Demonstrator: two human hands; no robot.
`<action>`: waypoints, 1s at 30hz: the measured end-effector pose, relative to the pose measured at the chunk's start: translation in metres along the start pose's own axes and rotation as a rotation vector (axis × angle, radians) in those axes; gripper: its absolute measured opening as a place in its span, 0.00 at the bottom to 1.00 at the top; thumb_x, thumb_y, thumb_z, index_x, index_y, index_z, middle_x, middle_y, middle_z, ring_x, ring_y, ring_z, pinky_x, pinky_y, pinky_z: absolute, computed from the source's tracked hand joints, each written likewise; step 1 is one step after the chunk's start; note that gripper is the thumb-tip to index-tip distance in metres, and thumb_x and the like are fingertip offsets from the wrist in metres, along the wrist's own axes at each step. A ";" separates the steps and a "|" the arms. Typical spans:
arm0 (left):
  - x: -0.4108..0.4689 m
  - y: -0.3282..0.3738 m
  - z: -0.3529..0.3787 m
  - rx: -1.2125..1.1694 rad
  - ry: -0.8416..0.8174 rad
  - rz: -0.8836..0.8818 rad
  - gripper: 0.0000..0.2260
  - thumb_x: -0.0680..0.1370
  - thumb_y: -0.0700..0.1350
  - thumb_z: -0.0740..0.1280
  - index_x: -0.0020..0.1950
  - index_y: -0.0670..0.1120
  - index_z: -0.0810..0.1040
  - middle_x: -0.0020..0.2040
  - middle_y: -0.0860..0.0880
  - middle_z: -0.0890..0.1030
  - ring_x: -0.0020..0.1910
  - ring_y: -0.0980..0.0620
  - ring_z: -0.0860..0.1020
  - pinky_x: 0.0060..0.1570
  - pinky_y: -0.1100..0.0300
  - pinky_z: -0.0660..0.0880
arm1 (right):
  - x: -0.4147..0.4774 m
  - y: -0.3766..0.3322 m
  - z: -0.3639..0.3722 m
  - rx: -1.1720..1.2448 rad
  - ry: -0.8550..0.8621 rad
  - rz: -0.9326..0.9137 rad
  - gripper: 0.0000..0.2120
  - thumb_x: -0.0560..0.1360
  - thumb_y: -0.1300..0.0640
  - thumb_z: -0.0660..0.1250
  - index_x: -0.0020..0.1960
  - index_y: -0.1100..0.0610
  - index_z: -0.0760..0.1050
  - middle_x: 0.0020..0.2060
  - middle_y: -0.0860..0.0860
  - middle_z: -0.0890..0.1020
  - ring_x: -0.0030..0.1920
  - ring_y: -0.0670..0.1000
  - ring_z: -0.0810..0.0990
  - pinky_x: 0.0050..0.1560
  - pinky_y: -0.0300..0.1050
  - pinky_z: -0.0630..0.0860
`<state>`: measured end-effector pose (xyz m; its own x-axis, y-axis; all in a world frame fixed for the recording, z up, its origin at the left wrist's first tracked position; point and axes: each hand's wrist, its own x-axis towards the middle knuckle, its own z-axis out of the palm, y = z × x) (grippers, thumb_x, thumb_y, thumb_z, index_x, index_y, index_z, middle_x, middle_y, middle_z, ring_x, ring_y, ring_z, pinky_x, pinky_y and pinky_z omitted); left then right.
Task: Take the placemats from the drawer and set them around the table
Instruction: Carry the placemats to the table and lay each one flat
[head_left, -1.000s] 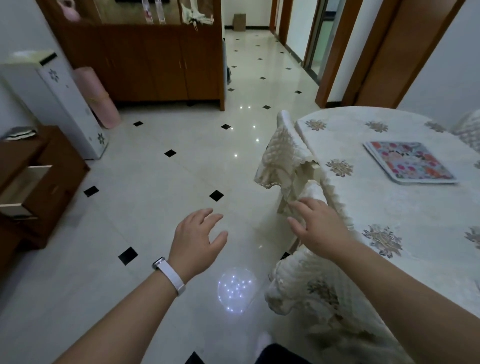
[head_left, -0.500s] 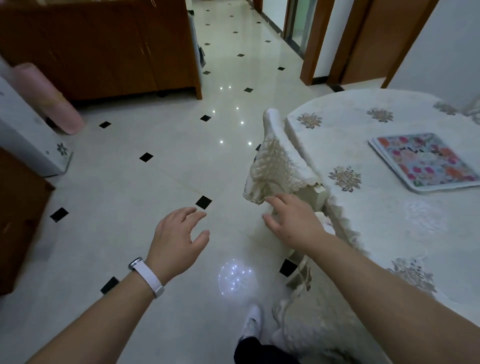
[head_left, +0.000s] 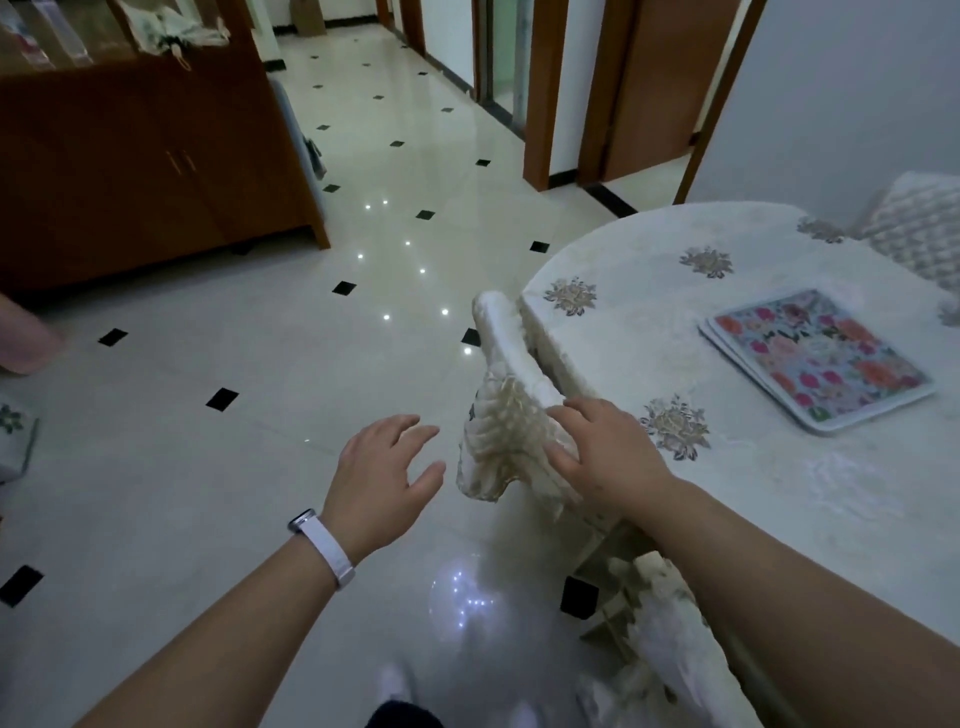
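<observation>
A stack of floral placemats (head_left: 815, 358) lies on the round table (head_left: 649, 260), which wears a cream embroidered cloth. A chair with a cream lace cover (head_left: 504, 415) stands at the table's left edge. My right hand (head_left: 608, 452) grips the near end of the chair's back, index finger on top and thumb on the side. My left hand (head_left: 379, 483), with a white wristband, hovers over the floor to the left of the chair, fingers spread and holding nothing. The drawer is out of view.
A tall brown cabinet (head_left: 145, 171) stands at the back left across glossy tiled floor (head_left: 260, 364). A second covered chair (head_left: 919, 228) sits at the table's far right. Wooden door frames (head_left: 540, 104) line the hallway. A pink roll (head_left: 26, 338) lies at the left edge.
My view has swung right, so the brown drawer unit at the left has left the frame. My right hand has risen to the top of the chair's back. My left hand stays spread and holds nothing.
</observation>
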<state>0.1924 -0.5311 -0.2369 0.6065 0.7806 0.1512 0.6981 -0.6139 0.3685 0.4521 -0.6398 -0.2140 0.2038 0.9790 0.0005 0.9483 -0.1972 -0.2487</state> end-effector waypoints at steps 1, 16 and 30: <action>0.014 -0.004 0.004 -0.002 -0.012 0.024 0.23 0.75 0.60 0.59 0.64 0.51 0.78 0.64 0.49 0.77 0.65 0.47 0.73 0.64 0.46 0.68 | 0.007 0.004 0.001 -0.008 0.005 0.021 0.21 0.79 0.44 0.59 0.69 0.51 0.71 0.66 0.51 0.74 0.65 0.54 0.71 0.63 0.52 0.68; 0.289 -0.079 0.028 -0.113 -0.187 0.553 0.21 0.77 0.58 0.59 0.64 0.50 0.78 0.63 0.47 0.78 0.62 0.46 0.75 0.62 0.47 0.71 | 0.145 0.009 -0.008 -0.110 0.076 0.531 0.23 0.80 0.41 0.55 0.71 0.50 0.67 0.69 0.50 0.72 0.67 0.53 0.69 0.65 0.51 0.68; 0.418 0.007 0.072 -0.154 -0.325 0.861 0.21 0.76 0.59 0.58 0.63 0.50 0.78 0.64 0.46 0.78 0.64 0.44 0.74 0.62 0.45 0.70 | 0.123 0.059 -0.005 -0.060 0.189 0.942 0.22 0.79 0.44 0.59 0.69 0.52 0.71 0.65 0.51 0.75 0.63 0.54 0.72 0.61 0.51 0.71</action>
<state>0.4781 -0.2179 -0.2375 0.9847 -0.0219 0.1730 -0.0856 -0.9251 0.3700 0.5344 -0.5309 -0.2240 0.9191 0.3937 -0.0172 0.3848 -0.9059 -0.1767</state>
